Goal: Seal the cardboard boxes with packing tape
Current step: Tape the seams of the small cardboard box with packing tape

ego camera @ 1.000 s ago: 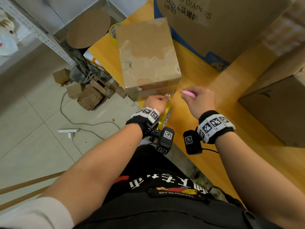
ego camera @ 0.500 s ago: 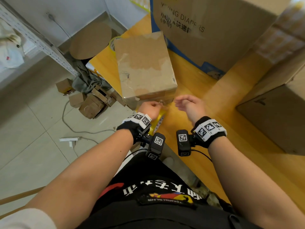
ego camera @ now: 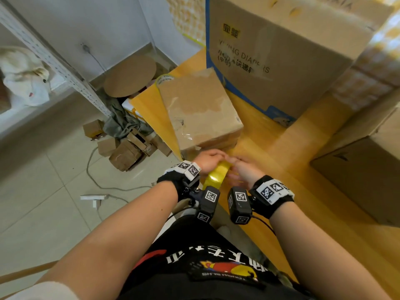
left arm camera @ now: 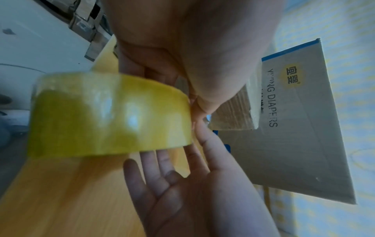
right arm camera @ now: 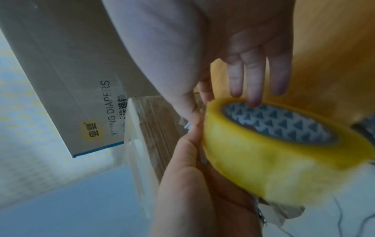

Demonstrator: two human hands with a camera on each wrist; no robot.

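Hands meet at the near bench (ego camera: 270, 135) edge: left hand (ego camera: 208, 161) grips the yellow packing-tape roll (ego camera: 216, 176), right hand (ego camera: 242, 172) open beside it, straight fingers touching; small brown cardboard box (ego camera: 199, 111) just beyond.

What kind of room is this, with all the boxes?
Probably a packing or storage room: a big diaper carton and a taped small box sit on a yellow table, cardboard scraps litter the floor, and a tape roll is in hand.

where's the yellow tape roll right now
In the head view the yellow tape roll is held between the left hand and right hand, just in front of the small cardboard box at the table's near edge.
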